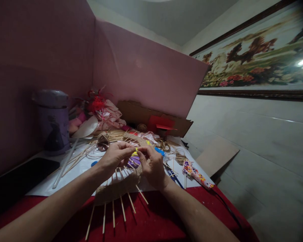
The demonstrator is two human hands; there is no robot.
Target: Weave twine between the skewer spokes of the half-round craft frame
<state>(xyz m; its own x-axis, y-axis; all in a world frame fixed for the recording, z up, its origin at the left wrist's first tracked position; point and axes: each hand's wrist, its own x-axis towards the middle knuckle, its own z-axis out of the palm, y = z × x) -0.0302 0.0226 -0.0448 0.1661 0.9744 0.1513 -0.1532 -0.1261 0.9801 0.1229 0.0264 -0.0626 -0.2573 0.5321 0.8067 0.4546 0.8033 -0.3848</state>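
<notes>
One purple canister [54, 127] stands far left, smooth-sided and cylindrical beneath a pale rounded lid. Further right, the left hand [119, 155] has curled fingers, thumb and forefinger tips drawn close; whether they pinch anything thin, I cannot tell. Below and between the hands lies a curved band [116, 188], reaching from the white sheet [42, 185] onto the red cloth [154, 218]. Slender sticks [122, 208] fan out from it, and a wrist brushing them could well snap or loosen one. The band looks coarse and fibrous, the sticks straight and woody. The right hand [153, 164] is curled likewise, fingertips close to the left's, its hold equally unclear. Rightmost, a flower-patterned glue gun [197, 174] trails a black cord [227, 205]; a forearm snagging that cord might drag the tool off the table.
</notes>
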